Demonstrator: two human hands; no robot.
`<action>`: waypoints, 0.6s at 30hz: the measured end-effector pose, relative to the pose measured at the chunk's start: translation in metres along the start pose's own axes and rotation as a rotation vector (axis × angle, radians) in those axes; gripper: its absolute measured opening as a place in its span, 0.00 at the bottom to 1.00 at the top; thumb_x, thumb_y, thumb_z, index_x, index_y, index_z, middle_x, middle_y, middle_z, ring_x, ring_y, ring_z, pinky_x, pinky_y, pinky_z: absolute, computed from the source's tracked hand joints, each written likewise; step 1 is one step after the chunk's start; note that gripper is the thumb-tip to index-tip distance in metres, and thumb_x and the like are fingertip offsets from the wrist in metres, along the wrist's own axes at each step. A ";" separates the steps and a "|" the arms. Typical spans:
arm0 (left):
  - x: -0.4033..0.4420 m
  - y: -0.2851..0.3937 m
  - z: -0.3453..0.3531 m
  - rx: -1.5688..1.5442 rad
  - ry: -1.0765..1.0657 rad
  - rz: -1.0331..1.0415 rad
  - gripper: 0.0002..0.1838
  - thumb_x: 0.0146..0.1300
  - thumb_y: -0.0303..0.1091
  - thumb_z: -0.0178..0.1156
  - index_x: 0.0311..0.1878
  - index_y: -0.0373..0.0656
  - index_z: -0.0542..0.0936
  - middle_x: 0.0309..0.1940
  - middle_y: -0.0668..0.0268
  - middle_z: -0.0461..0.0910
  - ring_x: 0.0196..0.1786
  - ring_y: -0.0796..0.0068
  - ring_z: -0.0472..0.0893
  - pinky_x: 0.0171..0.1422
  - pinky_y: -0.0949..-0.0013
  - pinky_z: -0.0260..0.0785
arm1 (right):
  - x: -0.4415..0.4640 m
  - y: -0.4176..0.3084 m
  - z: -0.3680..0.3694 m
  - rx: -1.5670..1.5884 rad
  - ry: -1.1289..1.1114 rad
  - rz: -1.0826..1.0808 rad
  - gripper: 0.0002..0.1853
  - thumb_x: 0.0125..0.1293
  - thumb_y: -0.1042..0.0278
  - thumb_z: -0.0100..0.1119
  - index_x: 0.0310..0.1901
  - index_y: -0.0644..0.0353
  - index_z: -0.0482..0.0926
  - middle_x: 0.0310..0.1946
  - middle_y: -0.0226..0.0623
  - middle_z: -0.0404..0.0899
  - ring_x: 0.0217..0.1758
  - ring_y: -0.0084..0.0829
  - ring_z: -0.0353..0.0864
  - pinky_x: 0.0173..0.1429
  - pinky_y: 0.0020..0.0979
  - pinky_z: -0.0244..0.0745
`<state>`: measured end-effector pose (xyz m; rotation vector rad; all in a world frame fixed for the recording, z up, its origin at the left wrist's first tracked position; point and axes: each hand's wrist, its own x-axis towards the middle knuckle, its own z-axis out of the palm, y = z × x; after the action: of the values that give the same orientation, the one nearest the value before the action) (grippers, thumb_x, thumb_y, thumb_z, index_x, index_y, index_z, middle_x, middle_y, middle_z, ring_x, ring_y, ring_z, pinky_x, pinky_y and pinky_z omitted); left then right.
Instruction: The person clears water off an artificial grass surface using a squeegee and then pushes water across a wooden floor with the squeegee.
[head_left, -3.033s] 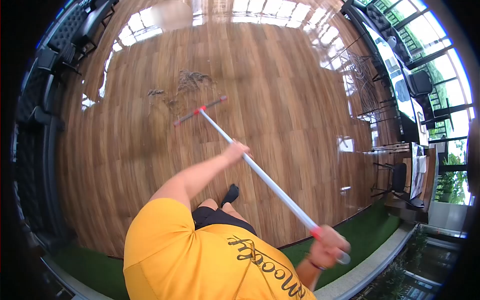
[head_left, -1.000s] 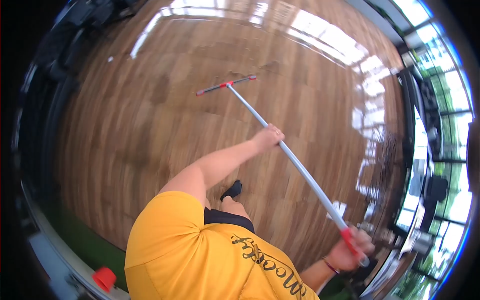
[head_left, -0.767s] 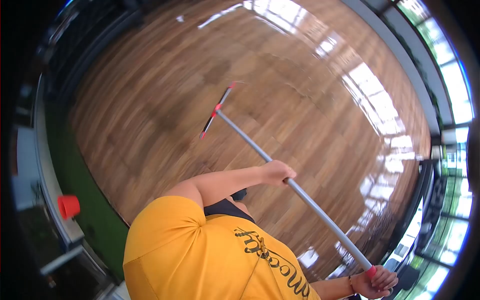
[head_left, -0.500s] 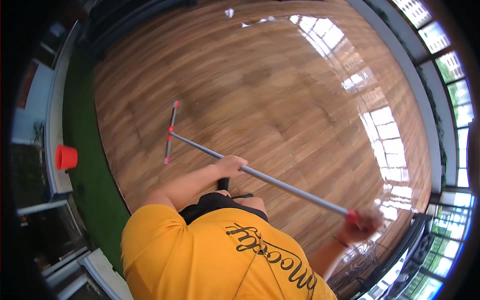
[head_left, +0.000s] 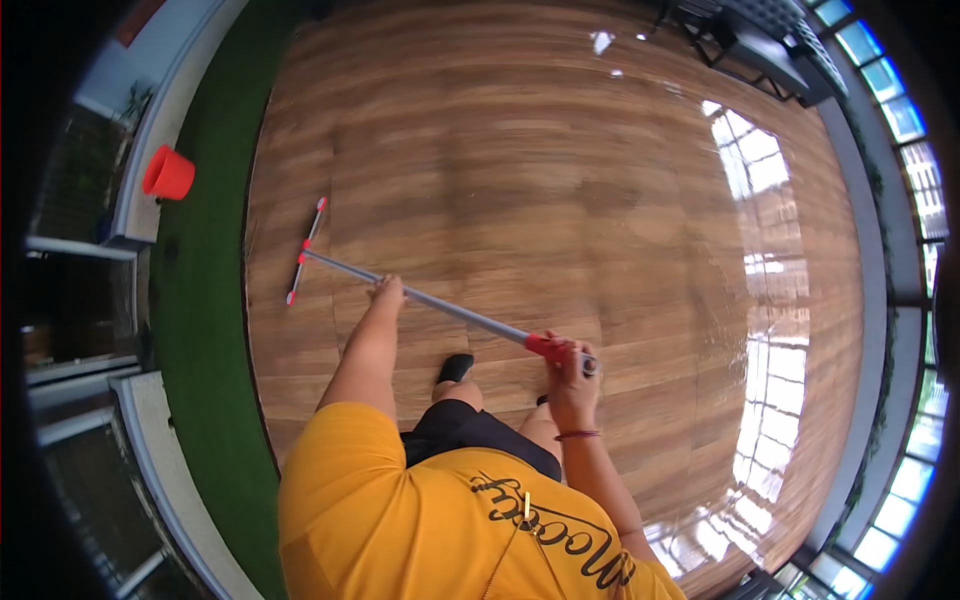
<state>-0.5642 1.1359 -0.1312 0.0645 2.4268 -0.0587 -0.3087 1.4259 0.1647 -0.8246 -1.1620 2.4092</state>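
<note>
A long-handled floor squeegee [head_left: 455,312] slants across the view, its grey pole running from my body out to the left. Its narrow head [head_left: 305,250], with a red centre joint and red ends, rests on the wooden floor close to the green strip. My left hand [head_left: 390,290] is wrapped round the pole partway down. Higher up, my right hand [head_left: 570,372] closes round the red grip at the pole's top end, in front of my body.
Glossy wood-look floor [head_left: 480,180] stretches ahead, with window reflections at right. A green turf strip [head_left: 215,250] borders it on the left, where a red bucket [head_left: 168,173] stands by the ledge. Dark tufted seats [head_left: 755,40] are at the far right. Windows line the right wall.
My view has turned, and the dark seats now show at the far right. The squeegee head has shifted left to nearer the turf. My right hand has come in closer to my body.
</note>
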 end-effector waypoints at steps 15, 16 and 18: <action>-0.325 0.699 0.102 -0.635 -0.304 0.655 0.06 0.56 0.36 0.56 0.30 0.55 0.83 0.41 0.58 0.79 0.56 0.50 0.71 0.53 0.11 0.42 | -0.045 -0.508 -0.475 -0.530 0.506 -0.474 0.09 0.75 0.66 0.40 0.45 0.58 0.70 0.31 0.26 0.68 0.37 0.21 0.70 0.56 0.31 0.72; -0.354 0.740 0.092 -0.406 -0.169 0.898 0.06 0.58 0.37 0.56 0.31 0.54 0.83 0.43 0.60 0.79 0.59 0.54 0.69 0.52 0.09 0.40 | -0.053 -0.567 -0.525 -0.540 0.255 -0.548 0.10 0.76 0.65 0.39 0.41 0.58 0.71 0.27 0.28 0.69 0.36 0.25 0.72 0.57 0.35 0.71; -0.395 0.814 0.081 -0.557 -0.095 1.046 0.07 0.56 0.42 0.62 0.36 0.54 0.82 0.43 0.63 0.79 0.60 0.57 0.69 0.53 0.10 0.42 | -0.070 -0.622 -0.483 -0.681 0.530 -0.688 0.15 0.75 0.59 0.43 0.31 0.57 0.70 0.24 0.31 0.70 0.36 0.29 0.73 0.57 0.38 0.68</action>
<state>-0.1625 1.9306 0.0459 1.0099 1.9534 1.0308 0.0826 2.0546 0.4428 -0.9529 -1.6816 1.1498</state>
